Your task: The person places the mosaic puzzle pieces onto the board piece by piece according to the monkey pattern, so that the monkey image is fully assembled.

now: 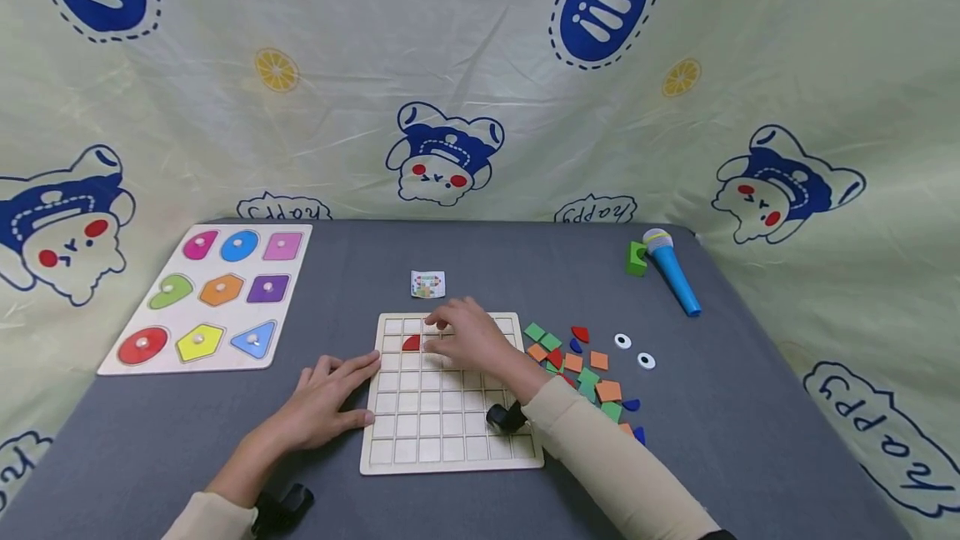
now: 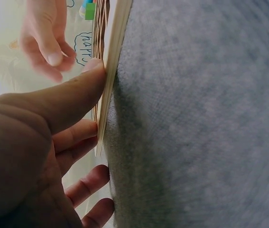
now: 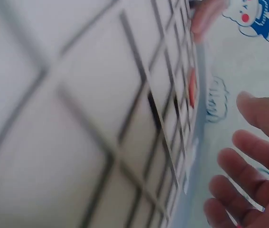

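grid board point(image 1: 450, 467), one red piece point(image 1: 411, 343)
board lay on grey table point(image 1: 675, 473), red piece in a cell toward upper left; left hand point(image 1: 330, 402), fingers extended, touched board's left edge, gripping nothing; right hand point(image 1: 474, 342) hung over board, thumb and fingers parted, empty, just right of red piece; loose pieces point(image 1: 608, 392) lay beside board's right edge

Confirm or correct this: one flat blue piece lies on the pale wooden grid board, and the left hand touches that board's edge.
Wrong colour: the head view shows one flat red piece on the pale wooden grid board. The left hand does touch that edge.
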Tool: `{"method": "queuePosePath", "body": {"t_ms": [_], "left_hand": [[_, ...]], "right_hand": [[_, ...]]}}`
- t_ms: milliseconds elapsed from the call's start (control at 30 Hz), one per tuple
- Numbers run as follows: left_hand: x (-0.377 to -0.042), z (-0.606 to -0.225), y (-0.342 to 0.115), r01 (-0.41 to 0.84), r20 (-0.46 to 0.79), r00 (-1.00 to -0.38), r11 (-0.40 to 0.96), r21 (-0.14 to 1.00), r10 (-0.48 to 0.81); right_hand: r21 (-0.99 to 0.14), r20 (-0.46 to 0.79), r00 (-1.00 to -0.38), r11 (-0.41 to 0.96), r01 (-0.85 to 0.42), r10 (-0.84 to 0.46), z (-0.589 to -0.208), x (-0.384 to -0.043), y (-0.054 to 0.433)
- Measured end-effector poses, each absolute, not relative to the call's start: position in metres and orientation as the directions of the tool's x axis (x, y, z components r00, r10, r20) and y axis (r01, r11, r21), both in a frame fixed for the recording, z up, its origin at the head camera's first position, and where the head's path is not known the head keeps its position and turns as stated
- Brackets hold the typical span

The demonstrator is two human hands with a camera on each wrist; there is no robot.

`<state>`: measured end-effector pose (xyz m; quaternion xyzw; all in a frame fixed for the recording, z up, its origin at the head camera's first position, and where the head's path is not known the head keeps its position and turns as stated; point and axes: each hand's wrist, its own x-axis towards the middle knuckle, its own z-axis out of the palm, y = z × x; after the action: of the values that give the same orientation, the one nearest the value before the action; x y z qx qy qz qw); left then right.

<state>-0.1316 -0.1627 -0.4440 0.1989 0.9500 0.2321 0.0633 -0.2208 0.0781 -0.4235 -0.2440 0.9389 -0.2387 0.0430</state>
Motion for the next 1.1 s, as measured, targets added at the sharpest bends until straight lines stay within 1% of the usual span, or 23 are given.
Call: {"method": "queuePosePath", "body": {"t_ms": [67,200,433,533,733,1100], "left_hand": [[-0.132,-0.443,-0.163,0.352,-0.022,-0.912,0.811,0.467,0.409],[-0.132,-0.443,-0.162,0.361,-0.011,-0.911,0.809,0.465,0.413],[-0.132,-0.442,-0.163,0.359,-0.010,-0.912,0.812,0.460,0.410],[-0.132,-0.441,-0.164,0.357,-0.013,-0.913,0.812,0.462,0.408],[-0.131,-0.442,-0.164,0.353,-0.012,-0.914,0.811,0.467,0.405],[-0.131,-0.444,-0.163,0.351,-0.020,-0.914,0.813,0.465,0.406]], "right_hand": [[-0.495,0.064,-0.887,0.757,-0.426,-0.458,-0.419,-0.220,0.089],[-0.501,0.112,-0.909,0.767,-0.400,-0.400,-0.413,-0.221,0.122],[-0.452,0.145,-0.922,0.804,-0.385,-0.360,-0.418,-0.231,0.184],[-0.451,0.128,-0.930,0.815,-0.365,-0.345,-0.423,-0.235,0.204],[-0.439,0.065,-0.926,0.823,-0.361,-0.371,-0.430,-0.241,0.228],[-0.457,-0.047,-0.906,0.816,-0.355,-0.420,-0.437,-0.245,0.235]]}}
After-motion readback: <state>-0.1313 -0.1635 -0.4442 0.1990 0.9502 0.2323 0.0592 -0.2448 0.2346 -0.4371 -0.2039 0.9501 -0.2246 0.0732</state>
